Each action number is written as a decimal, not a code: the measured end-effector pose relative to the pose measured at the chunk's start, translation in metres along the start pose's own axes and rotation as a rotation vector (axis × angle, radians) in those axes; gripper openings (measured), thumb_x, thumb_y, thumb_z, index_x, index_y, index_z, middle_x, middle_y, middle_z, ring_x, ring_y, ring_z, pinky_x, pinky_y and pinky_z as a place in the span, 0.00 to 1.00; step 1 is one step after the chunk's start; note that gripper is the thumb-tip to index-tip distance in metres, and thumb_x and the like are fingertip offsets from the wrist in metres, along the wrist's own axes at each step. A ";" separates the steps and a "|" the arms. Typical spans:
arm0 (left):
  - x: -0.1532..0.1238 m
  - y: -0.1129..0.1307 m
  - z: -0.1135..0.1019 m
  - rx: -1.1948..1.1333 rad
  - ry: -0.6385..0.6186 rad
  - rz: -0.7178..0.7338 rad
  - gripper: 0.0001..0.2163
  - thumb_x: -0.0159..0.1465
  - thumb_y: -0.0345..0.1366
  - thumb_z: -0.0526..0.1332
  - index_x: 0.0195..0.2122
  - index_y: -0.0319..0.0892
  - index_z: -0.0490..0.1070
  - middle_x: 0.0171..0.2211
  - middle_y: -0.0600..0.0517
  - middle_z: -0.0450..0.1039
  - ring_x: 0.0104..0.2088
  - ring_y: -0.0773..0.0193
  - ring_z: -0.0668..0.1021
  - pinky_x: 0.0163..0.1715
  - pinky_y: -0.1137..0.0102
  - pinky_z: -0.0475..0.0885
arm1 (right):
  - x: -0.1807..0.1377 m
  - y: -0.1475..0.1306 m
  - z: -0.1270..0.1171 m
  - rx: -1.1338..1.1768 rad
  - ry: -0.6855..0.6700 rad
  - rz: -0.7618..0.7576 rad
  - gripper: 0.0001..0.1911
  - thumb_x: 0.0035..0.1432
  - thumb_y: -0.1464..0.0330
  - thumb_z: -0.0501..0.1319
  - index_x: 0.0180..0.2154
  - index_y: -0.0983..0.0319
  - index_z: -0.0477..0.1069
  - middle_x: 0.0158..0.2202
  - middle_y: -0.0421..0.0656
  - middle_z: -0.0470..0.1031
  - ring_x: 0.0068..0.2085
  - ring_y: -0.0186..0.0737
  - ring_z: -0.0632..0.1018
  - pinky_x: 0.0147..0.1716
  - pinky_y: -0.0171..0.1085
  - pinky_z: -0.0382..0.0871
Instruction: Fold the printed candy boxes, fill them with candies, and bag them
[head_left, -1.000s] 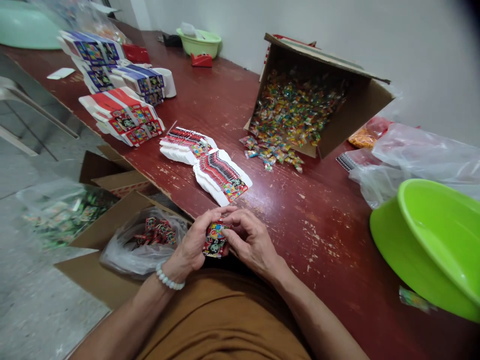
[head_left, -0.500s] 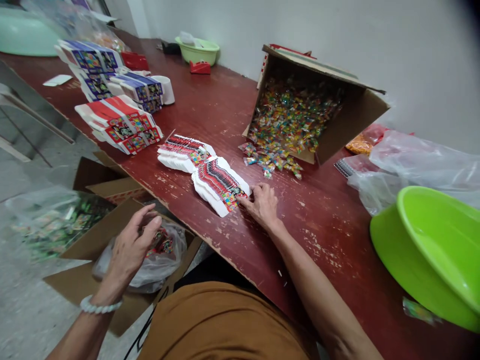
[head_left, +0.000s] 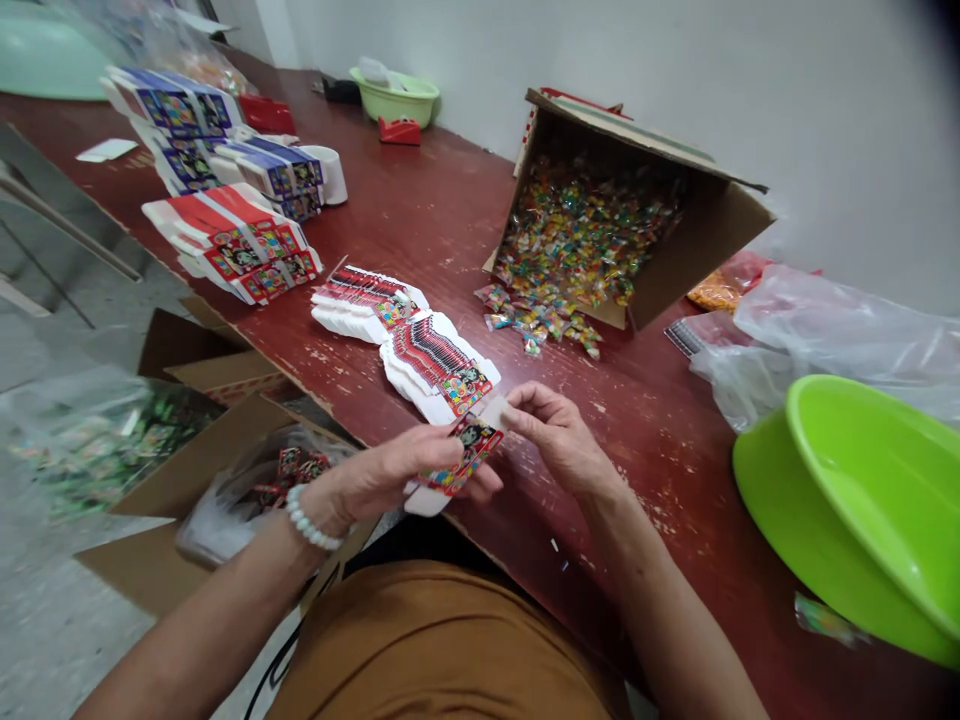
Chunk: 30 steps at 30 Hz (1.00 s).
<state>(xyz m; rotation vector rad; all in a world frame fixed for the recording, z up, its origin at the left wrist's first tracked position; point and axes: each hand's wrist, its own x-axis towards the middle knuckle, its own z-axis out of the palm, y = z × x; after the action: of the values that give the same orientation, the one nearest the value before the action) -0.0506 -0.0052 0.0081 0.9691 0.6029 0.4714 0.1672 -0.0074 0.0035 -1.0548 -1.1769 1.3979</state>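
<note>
Both hands hold one flat red printed carton blank (head_left: 459, 458) over the table's near edge. My left hand (head_left: 397, 478) grips its lower end from below, thumb on top. At the blank's upper white flap, my right hand (head_left: 559, 435) pinches. Just beyond lie two fanned stacks of the same flat blanks (head_left: 433, 362), the second stack (head_left: 364, 296) further left. A tipped cardboard box (head_left: 675, 230) behind spills several wrapped candies (head_left: 544, 320) onto the red-brown table (head_left: 420, 220).
A bright green basin (head_left: 862, 500) sits at the right, with clear plastic bags (head_left: 825, 330) behind it. Piles of red and blue cartons (head_left: 232, 240) lie at the far left. Below the table edge, an open box holds a bag of finished packs (head_left: 285, 480).
My left hand dropped the folded pack into the bag below and came back up. My right hand reached to the nearest stack, took one flat blank and brought it to both hands.
</note>
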 end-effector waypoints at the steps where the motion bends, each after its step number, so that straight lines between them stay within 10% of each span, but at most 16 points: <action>1: 0.001 -0.005 0.003 -0.086 -0.096 -0.048 0.24 0.56 0.53 0.69 0.45 0.38 0.78 0.38 0.41 0.81 0.38 0.50 0.82 0.42 0.59 0.75 | -0.003 -0.002 0.004 0.008 -0.015 0.002 0.15 0.49 0.57 0.73 0.30 0.59 0.74 0.29 0.38 0.75 0.30 0.34 0.72 0.33 0.35 0.69; 21: -0.003 -0.024 0.024 -0.112 0.000 0.015 0.17 0.50 0.44 0.75 0.34 0.36 0.78 0.28 0.46 0.80 0.27 0.58 0.82 0.25 0.73 0.73 | -0.038 0.003 0.023 0.145 -0.130 0.026 0.23 0.52 0.63 0.72 0.49 0.54 0.70 0.40 0.42 0.76 0.34 0.38 0.78 0.29 0.37 0.74; 26: -0.003 -0.023 0.026 -0.072 0.052 0.011 0.14 0.54 0.42 0.72 0.37 0.37 0.79 0.30 0.45 0.81 0.29 0.58 0.82 0.33 0.68 0.76 | -0.041 0.003 0.025 -0.100 0.038 -0.179 0.30 0.52 0.67 0.72 0.55 0.52 0.66 0.42 0.41 0.74 0.39 0.38 0.76 0.40 0.39 0.72; 30: -0.003 -0.013 0.036 0.114 0.065 0.044 0.07 0.53 0.34 0.69 0.32 0.37 0.77 0.28 0.49 0.78 0.31 0.61 0.78 0.36 0.69 0.74 | -0.045 -0.003 0.025 -0.614 0.134 -0.508 0.14 0.55 0.69 0.68 0.45 0.56 0.72 0.45 0.46 0.70 0.43 0.43 0.73 0.44 0.42 0.70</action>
<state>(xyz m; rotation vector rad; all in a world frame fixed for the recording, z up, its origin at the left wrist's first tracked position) -0.0282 -0.0357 0.0127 1.0806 0.6737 0.5132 0.1490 -0.0551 0.0118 -1.1258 -1.6795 0.5685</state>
